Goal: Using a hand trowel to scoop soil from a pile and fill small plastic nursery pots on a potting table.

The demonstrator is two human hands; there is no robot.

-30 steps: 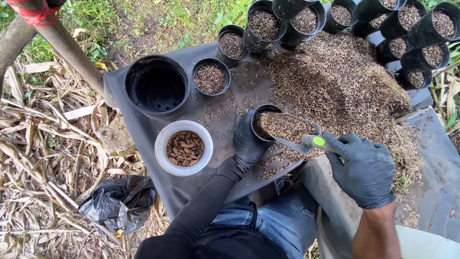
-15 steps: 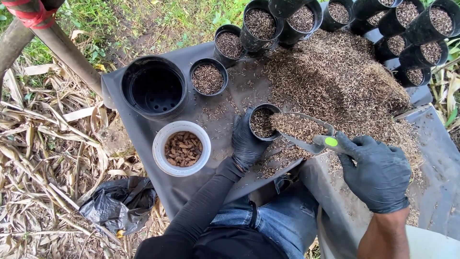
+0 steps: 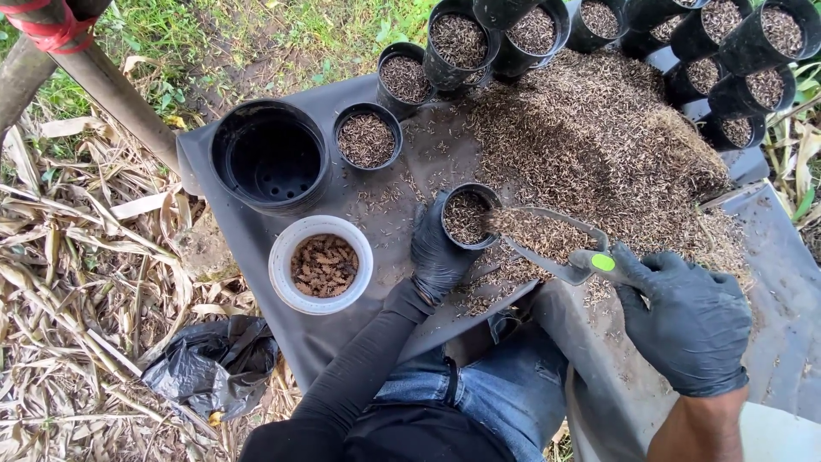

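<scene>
Small black pot [image 3: 467, 217] stands upright on the grey sheet [image 3: 256, 222], near the middle of it, partly filled with coarse brown potting mix. Left hand [image 3: 436, 252], in a black glove, wraps the pot's near side, fingers curled around the wall and closed on it.

Scoop [image 3: 547, 239] is level with the pot's rim on its right side, its front edge touching or just over the rim (cannot tell which). It carries a heaped load of the same mix. Right hand [image 3: 688, 321], also black-gloved, is closed around the scoop's handle, which has a green end.

Behind the scoop, a broad heap of mix [image 3: 599, 145] is spread over the sheet. Loose bits are scattered around the pot.

Farther out: a filled small pot [image 3: 367, 137] stands above and left of the held one, just beside a large empty black pot [image 3: 270, 158]. A white tub [image 3: 321, 263] of brown pellets sits left of the left hand. A cluster of filled pots [image 3: 479, 38] runs along the sheet's far edge.

Off the sheet: dry leaves, a crumpled black bag [image 3: 214, 364], a wooden pole [image 3: 103, 85].
</scene>
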